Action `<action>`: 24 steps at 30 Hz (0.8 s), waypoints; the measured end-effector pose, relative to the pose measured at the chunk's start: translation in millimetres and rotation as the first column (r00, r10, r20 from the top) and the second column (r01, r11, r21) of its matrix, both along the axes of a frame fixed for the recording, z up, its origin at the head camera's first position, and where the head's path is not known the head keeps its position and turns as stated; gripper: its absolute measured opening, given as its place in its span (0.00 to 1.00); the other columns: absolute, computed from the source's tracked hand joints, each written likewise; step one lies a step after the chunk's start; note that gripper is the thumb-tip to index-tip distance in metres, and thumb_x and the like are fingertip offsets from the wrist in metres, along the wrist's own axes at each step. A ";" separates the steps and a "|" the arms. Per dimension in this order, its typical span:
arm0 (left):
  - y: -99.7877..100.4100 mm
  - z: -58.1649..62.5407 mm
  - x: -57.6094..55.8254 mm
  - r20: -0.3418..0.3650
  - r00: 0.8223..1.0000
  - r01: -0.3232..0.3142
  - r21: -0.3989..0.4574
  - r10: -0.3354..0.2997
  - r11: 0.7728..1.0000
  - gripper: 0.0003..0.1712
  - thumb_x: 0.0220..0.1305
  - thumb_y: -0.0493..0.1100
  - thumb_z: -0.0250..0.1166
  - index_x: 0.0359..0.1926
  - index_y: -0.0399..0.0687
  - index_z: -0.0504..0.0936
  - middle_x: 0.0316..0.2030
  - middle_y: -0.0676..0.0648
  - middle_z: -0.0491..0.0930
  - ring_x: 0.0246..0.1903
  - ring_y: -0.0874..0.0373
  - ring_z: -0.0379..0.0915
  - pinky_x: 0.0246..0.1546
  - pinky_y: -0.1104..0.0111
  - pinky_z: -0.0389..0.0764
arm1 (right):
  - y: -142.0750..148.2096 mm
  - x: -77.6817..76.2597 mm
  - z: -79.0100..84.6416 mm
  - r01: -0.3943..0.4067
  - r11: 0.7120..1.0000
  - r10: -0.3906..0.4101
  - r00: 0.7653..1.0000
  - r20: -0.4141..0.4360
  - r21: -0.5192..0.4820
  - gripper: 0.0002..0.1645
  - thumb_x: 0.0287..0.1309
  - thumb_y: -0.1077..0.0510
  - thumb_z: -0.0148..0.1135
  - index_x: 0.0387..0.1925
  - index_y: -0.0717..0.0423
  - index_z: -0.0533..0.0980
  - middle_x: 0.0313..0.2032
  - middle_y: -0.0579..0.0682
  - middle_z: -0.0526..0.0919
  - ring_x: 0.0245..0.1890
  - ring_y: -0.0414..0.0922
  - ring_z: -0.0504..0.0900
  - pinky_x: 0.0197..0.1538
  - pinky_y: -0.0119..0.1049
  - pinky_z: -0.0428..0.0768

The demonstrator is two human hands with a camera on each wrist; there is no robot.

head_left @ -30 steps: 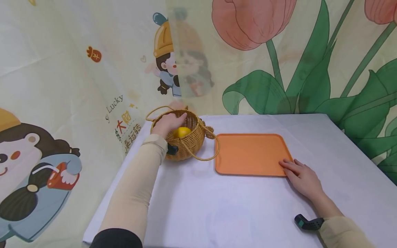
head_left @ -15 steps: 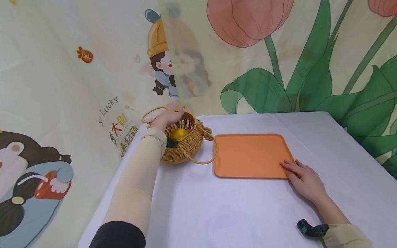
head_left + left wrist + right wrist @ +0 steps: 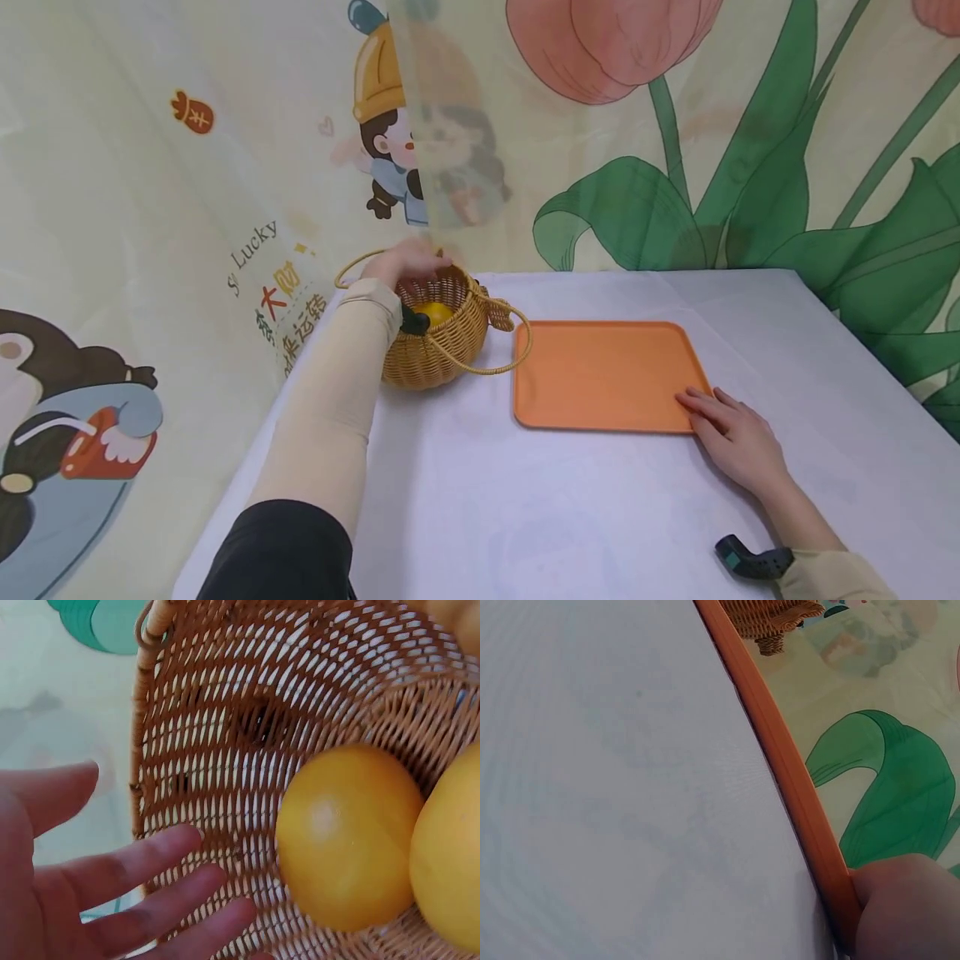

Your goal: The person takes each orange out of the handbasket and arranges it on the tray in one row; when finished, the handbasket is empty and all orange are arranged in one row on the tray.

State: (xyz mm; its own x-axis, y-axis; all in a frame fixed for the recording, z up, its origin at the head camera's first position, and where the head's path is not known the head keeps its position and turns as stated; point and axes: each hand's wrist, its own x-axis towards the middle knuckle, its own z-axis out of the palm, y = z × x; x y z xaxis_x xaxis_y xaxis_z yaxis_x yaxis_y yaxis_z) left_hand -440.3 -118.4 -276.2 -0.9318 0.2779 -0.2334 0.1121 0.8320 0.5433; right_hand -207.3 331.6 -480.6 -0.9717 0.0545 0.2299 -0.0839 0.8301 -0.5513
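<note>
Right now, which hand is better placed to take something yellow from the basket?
Probably the left hand, open at the basket near the yellow objects; the right hand touches the orange tray, farther off.

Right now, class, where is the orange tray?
In the head view, the orange tray lies on the white table right of the wicker basket, with the right hand at its near right corner.

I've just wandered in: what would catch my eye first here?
Probably the orange tray, the right hand at its near right corner. Left of it, a wicker basket holds rounded yellow things, the left hand at its rim. A big pink tulip stands out on the backdrop behind.
</note>
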 end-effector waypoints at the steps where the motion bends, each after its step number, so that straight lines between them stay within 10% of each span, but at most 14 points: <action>1: 0.5 -0.3 -0.7 0.019 1.000 -0.005 0.012 0.005 1.000 0.24 0.78 0.54 0.53 0.52 0.34 0.72 0.52 0.32 0.81 0.44 0.39 0.81 0.40 0.57 0.86 | 0.9 0.1 0.6 -0.001 1.000 0.001 1.000 -0.007 0.001 0.24 0.75 0.53 0.54 0.66 0.58 0.77 0.68 0.65 0.72 0.71 0.71 0.57 0.64 0.78 0.52; 10: -11.8 19.2 3.1 0.345 0.938 -0.054 0.018 0.044 0.998 0.40 0.79 0.64 0.45 0.74 0.36 0.64 0.72 0.34 0.63 0.68 0.39 0.64 0.65 0.49 0.70 | 7.7 -12.1 10.9 -0.029 1.000 0.029 0.999 -0.042 0.011 0.24 0.76 0.52 0.53 0.65 0.57 0.77 0.68 0.64 0.72 0.72 0.70 0.58 0.64 0.77 0.52; 24: -10.6 -0.7 -5.8 0.259 0.964 -0.095 0.115 0.063 0.989 0.29 0.77 0.51 0.57 0.68 0.36 0.70 0.67 0.32 0.67 0.62 0.37 0.68 0.60 0.47 0.75 | 4.5 -1.3 -0.7 -0.008 1.000 0.007 1.000 -0.016 -0.015 0.25 0.76 0.49 0.54 0.65 0.58 0.78 0.67 0.64 0.73 0.71 0.71 0.59 0.64 0.77 0.53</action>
State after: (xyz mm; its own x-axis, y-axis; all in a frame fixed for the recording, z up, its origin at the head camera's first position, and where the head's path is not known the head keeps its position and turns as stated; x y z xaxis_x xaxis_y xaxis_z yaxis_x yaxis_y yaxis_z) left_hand -446.1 -129.1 -276.9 -0.8665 0.2480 -0.4332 -0.1067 0.7557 0.6461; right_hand -208.6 336.1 -481.4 -0.9682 0.0507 0.2450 -0.0992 0.8213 -0.5619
